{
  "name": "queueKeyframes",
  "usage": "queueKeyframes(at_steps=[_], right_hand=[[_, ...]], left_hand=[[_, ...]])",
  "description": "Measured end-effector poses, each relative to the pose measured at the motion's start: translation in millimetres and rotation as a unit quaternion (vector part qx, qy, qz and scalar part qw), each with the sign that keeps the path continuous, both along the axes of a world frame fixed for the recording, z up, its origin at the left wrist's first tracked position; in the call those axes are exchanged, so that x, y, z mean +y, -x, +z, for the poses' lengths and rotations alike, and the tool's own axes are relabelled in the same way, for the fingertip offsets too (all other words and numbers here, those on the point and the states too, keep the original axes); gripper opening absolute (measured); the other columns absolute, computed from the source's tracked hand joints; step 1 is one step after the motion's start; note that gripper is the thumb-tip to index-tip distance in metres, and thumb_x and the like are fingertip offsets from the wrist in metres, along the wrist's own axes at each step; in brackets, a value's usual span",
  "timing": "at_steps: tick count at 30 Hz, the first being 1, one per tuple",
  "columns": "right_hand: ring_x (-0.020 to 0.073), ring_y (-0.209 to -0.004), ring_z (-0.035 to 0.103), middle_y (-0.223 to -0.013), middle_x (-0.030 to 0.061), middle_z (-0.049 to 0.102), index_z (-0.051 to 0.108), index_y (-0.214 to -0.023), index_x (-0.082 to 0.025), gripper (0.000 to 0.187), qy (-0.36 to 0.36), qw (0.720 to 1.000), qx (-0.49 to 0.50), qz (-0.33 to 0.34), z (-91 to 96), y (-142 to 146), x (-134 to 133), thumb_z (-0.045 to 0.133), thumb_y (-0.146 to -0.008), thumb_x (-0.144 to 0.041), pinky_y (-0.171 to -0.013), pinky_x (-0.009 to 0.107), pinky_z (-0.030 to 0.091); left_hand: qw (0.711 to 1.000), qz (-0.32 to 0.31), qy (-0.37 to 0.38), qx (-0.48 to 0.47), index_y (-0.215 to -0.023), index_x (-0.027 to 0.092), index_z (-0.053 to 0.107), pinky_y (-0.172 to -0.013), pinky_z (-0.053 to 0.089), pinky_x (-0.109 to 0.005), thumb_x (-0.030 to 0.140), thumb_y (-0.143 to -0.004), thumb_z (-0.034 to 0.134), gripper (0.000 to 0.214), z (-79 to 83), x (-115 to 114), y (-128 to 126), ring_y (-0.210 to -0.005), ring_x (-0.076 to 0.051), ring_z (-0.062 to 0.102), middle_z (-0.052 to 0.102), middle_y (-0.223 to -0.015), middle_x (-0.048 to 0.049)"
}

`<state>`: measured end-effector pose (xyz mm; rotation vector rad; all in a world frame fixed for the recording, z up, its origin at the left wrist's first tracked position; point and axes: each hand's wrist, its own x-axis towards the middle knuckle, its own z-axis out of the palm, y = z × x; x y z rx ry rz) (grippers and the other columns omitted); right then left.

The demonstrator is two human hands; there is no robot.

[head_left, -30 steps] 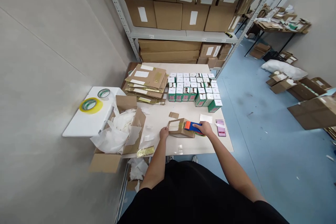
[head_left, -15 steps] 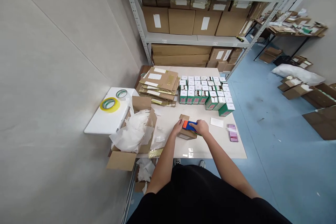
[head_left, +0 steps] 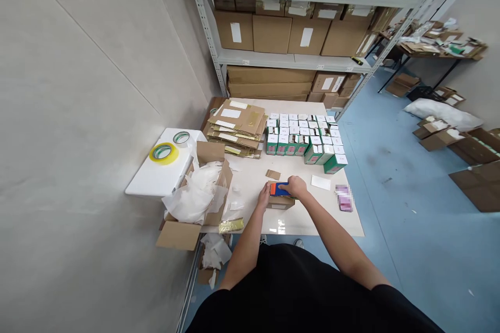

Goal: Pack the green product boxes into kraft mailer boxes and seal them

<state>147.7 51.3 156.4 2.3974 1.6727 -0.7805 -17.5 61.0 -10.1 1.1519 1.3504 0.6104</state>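
A small brown cardboard box lies on the white table near its front edge. My left hand is pressed against the box's left end, fingers curled on it. My right hand is closed round a blue and orange tape dispenser that rests on top of the box. A white slip and a pink object lie just to the right.
Rows of green and white cartons and a stack of flat cardboard fill the table's back. An open box of white paper and a side shelf with tape rolls stand left. Metal shelving with cartons rises behind.
The tape dispenser has moved leftward along the top of the box with my right hand. My left hand shifted to the box's left end. The view swung slightly.
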Motion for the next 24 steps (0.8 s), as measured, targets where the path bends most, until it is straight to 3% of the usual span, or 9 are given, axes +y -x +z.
queueKeyframes(at_steps=[6,13,24], right_hand=[[0.0274,-0.101,0.072,-0.109,0.0172,0.077,0.078,-0.099,-0.017,0.059,-0.001,1.000,-0.001,0.017,1.1,-41,-13,0.069,-0.084,-0.073,-0.073,0.028,0.048],[0.0270,-0.095,0.072,-0.101,0.0158,0.078,0.078,-0.092,-0.018,0.055,-0.002,1.000,-0.025,0.005,2.2,-107,-40,0.069,-0.084,-0.071,-0.066,0.027,0.044],[0.0253,-0.082,0.072,-0.087,0.0135,0.077,0.076,-0.082,-0.018,0.052,-0.006,0.999,-0.025,-0.024,-10.8,-157,-61,0.070,-0.084,-0.069,-0.060,0.028,0.038]], left_hand=[[0.999,0.049,0.008,0.023,-0.153,0.017,0.052,-0.117,0.041,-0.036,0.063,-0.104,0.038,0.070,6.8,-13,-18,-0.144,-0.026,0.052,0.055,-0.154,-0.0119],[0.996,0.052,-0.005,0.065,-0.147,0.020,0.059,-0.115,0.043,-0.033,0.060,-0.104,0.039,0.062,12.0,-12,-19,-0.143,-0.025,0.053,0.058,-0.152,-0.0087],[0.992,0.025,-0.008,0.127,-0.142,0.023,0.064,-0.110,0.046,-0.036,0.060,-0.105,0.033,0.061,19.6,-12,-18,-0.135,-0.028,0.059,0.067,-0.142,-0.0078]])
